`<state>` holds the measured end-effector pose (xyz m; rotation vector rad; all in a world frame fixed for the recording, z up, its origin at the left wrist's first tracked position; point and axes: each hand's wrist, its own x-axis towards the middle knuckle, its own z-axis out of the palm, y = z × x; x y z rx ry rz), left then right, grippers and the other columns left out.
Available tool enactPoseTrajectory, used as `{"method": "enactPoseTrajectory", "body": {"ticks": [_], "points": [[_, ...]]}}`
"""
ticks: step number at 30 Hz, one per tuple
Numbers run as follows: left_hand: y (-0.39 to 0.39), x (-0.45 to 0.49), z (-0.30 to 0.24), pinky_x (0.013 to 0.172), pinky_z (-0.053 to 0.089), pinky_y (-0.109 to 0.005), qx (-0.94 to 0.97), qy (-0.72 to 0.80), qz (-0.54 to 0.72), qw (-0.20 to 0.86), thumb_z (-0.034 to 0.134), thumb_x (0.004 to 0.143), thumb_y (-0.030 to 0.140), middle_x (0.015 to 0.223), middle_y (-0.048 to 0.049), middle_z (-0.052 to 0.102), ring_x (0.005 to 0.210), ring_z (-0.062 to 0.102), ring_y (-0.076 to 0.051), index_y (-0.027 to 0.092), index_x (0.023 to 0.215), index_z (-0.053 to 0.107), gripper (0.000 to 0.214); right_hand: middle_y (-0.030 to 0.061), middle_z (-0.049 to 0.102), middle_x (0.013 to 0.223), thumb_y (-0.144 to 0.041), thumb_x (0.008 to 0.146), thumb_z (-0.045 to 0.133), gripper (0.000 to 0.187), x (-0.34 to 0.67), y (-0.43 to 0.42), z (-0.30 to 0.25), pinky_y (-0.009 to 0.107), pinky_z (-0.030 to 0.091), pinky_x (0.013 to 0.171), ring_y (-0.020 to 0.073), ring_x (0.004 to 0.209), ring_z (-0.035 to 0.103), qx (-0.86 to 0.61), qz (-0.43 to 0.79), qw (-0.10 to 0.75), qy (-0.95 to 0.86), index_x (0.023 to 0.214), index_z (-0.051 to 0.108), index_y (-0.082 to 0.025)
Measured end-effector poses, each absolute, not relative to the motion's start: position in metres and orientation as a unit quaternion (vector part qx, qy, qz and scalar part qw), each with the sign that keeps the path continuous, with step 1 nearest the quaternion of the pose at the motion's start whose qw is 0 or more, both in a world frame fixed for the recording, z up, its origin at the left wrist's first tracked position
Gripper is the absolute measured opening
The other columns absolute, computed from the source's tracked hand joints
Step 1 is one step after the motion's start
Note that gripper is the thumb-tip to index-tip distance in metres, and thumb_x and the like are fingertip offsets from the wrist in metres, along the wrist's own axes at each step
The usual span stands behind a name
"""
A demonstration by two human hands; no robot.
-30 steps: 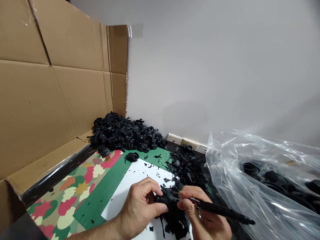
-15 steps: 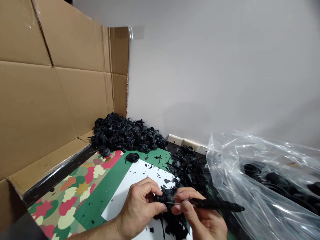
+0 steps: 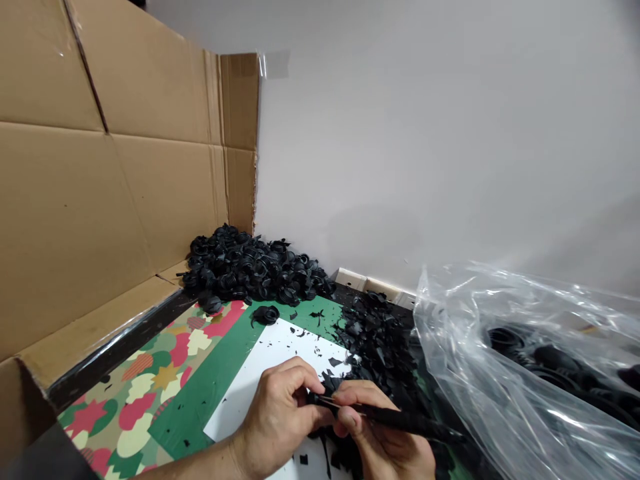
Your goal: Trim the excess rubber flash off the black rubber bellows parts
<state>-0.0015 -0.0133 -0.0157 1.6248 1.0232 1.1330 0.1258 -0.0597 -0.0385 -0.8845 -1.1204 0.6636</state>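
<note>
Between its thumb and curled fingers, my left hand (image 3: 273,413) grips a small black ribbed rubber part (image 3: 313,399), mostly covered by the fingers. My right hand (image 3: 387,440) is closed round black-handled tweezers (image 3: 410,421), whose thin metal prongs point left and reach the rubber part. Both hands work close together over a white sheet (image 3: 237,407) strewn with black scraps. Below and behind the fingers lie more dark shreds, partly hidden by the hands.
A pile of black ribbed parts (image 3: 255,267) sits against a cardboard wall (image 3: 170,187). Black scraps (image 3: 377,333) are heaped behind my hands. On the right, a clear plastic bag (image 3: 465,333) holds black parts. A single part (image 3: 265,315) lies on the green board (image 3: 195,407).
My right hand and the tweezers have moved left, nearer the left hand, and the tweezers' handle tilts more steeply. The left hand has barely moved.
</note>
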Motion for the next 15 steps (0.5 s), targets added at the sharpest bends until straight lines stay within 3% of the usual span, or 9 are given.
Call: {"method": "enactPoseTrajectory", "body": {"ticks": [4,8,12,15], "points": [[-0.013,-0.001,-0.015,0.048,0.037,-0.021,0.659,0.413,0.453,0.436,0.075,0.053,0.007,0.064,-0.0009,0.063,0.054,0.051,-0.013,0.017,0.060,0.067,0.015,0.0009,0.062,0.074,-0.040,0.084,0.065,0.018,0.132,-0.062,-0.038,0.026,0.043,0.052,0.0127,0.051,0.053,-0.445,0.209,0.706,-0.510,0.077,0.069,-0.024],[-0.015,-0.001,-0.014,0.051,0.037,-0.021,0.646,0.425,0.447,0.450,0.072,0.050,0.000,0.068,-0.0002,0.062,0.057,0.050,-0.013,0.017,0.061,0.065,0.021,0.0030,0.068,0.069,-0.050,0.080,0.065,0.029,0.160,-0.062,-0.037,0.032,0.048,0.063,0.0198,0.058,0.062,-0.617,0.123,0.673,-0.389,0.087,0.069,-0.022],[-0.015,-0.002,-0.011,0.052,0.039,-0.022,0.639,0.394,0.459,0.474,0.070,0.051,-0.003,0.073,-0.0009,0.062,0.059,0.051,-0.013,0.017,0.063,0.064,0.024,0.0051,0.070,0.071,-0.057,0.076,0.064,0.040,0.176,-0.055,-0.037,0.033,0.051,0.067,0.0222,0.066,0.067,-0.604,0.215,0.660,-0.391,0.078,0.066,-0.018],[-0.014,-0.003,-0.009,0.058,0.043,-0.023,0.646,0.368,0.472,0.474,0.069,0.054,-0.004,0.079,-0.0018,0.064,0.064,0.054,-0.014,0.018,0.069,0.066,0.026,0.0001,0.062,0.058,-0.056,0.075,0.064,0.039,0.166,-0.051,-0.035,0.028,0.048,0.055,0.0168,0.054,0.059,-0.581,0.298,0.658,-0.375,0.080,0.063,-0.017]]}}
